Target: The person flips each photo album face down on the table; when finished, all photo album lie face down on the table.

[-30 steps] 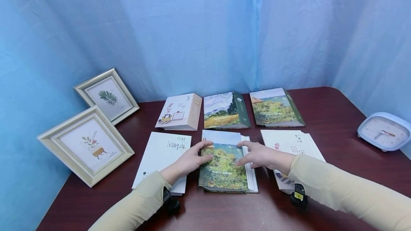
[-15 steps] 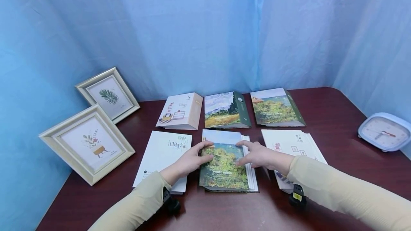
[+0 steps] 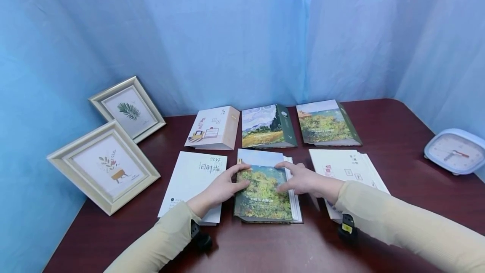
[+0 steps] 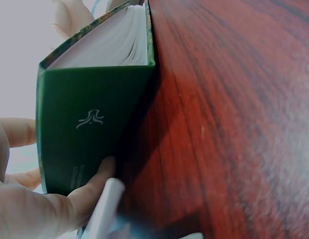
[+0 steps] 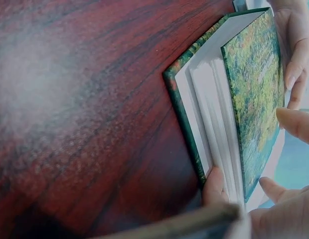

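Note:
A photo album [image 3: 263, 186] with a painted garden cover lies in the middle of the table in the head view. My left hand [image 3: 221, 186] holds its spine side, fingertips on the cover. In the left wrist view, a finger [image 4: 97, 184] lies against the green spine [image 4: 94, 119]. My right hand [image 3: 301, 179] holds the opposite side. Seen from the right wrist, one fingertip [image 5: 213, 181] touches the page edges [image 5: 217, 104], while others are at the front cover [image 5: 256, 99]. That cover sits raised over the pages, its free edge apart from the back cover.
White albums lie left [image 3: 191, 184] and right [image 3: 333, 161] of it. Behind stand a beige-spined album [image 3: 212, 127], a wheat-field album [image 3: 265, 125] and another garden album [image 3: 327, 123]. Two picture frames [image 3: 110, 167] lean at left; a blue clock [image 3: 454, 151] is at right.
The head view has tipped slightly, so everything appears a little higher. My right hand has shifted slightly left over the album's edge; the left hand keeps its place on the spine side.

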`<state>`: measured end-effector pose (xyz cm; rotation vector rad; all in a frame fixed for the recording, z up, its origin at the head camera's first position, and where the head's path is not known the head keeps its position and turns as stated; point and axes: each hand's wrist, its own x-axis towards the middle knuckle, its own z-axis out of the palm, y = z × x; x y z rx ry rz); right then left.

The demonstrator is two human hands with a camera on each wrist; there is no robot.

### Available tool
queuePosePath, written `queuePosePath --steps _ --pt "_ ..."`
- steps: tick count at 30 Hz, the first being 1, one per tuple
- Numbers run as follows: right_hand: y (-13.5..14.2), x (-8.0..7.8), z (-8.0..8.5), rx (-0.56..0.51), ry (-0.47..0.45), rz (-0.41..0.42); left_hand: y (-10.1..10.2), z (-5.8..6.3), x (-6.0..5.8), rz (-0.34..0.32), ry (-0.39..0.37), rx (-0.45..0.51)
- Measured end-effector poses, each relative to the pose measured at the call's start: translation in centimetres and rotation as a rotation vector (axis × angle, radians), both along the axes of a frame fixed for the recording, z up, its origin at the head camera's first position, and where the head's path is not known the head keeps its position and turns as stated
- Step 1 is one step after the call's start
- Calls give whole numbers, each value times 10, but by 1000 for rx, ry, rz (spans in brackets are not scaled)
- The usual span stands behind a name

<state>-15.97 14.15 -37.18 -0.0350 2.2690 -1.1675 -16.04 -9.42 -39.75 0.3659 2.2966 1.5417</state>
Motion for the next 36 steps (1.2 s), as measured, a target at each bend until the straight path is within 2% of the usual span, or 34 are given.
queuePosePath --steps 12,22,30,36 --pt "-10 -5 1 -19 -12 8 -2 12 -2 50 33 -14" --pt "-18 -6 -1 -72 5 2 -8 24 -1 33 21 -29" --pt "-24 -9 -5 -126 -20 -21 -12 34 1 55 39 -62" --pt "-28 -10 -4 -186 -26 -18 -18 45 0 18 60 -76"
